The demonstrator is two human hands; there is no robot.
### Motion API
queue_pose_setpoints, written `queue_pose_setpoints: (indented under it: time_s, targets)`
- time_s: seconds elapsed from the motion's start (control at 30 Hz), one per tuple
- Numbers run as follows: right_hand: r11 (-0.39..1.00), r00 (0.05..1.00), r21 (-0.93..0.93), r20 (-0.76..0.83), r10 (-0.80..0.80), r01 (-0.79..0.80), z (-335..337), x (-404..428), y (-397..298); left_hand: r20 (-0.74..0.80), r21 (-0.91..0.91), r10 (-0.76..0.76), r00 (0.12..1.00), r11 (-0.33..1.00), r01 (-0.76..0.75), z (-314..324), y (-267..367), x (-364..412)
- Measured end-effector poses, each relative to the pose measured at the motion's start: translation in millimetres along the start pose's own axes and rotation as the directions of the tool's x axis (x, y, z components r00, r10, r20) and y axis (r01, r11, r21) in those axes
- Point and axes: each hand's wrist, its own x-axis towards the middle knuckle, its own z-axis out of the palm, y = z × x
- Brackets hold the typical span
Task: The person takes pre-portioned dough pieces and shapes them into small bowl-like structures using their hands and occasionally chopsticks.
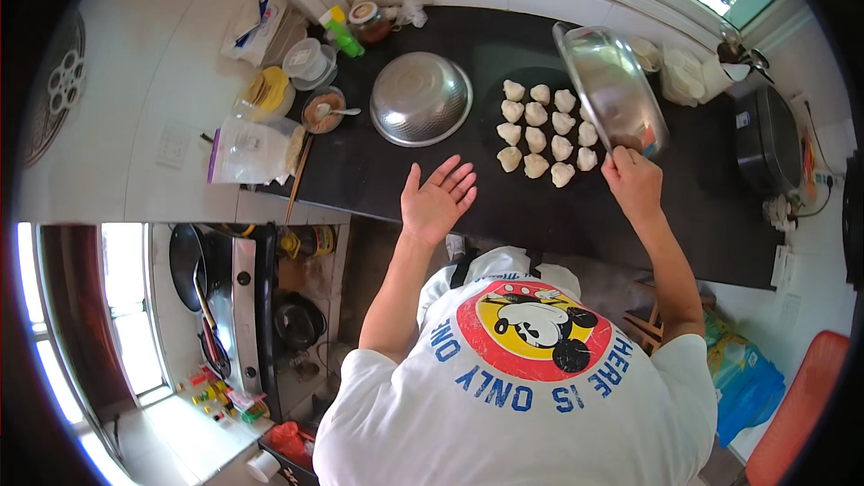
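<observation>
My right hand [633, 182] grips the near rim of a stainless steel tray [613, 84], which is tilted up on its side over the dark countertop [432, 179]. Several lumps of pale dough [536, 113] sit in rows just left of the tray, and it hides part of the rightmost row. With its palm up and fingers apart, my left hand [439, 202] holds nothing; it is in front of an upside-down metal bowl [420, 98]. That bowl's rim rests on the counter, so whatever is beneath it is hidden.
To the left stand a bowl of brownish filling with a spoon [324, 110], chopsticks [299, 179], a plastic bag [253, 148] and a lidded jar [369, 21]. A black appliance [767, 140] occupies the right end. A gas stove [229, 310] is at lower left.
</observation>
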Motion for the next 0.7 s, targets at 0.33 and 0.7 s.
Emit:
queue_pose_setpoints:
  time_s: [0.33, 0.7]
  targets:
    - [0.862, 0.793, 0.099, -0.352, 0.497, -0.497, -57, -57, 30, -0.046, 0.091, -0.116, 0.992, 0.989, 0.12, -9, 6, 22]
    - [0.828, 0.752, 0.121, -0.365, 0.55, -0.547, -70, -65, 27, 0.543, 0.777, 0.255, 0.8, -0.515, -0.363, -25, -39, 102]
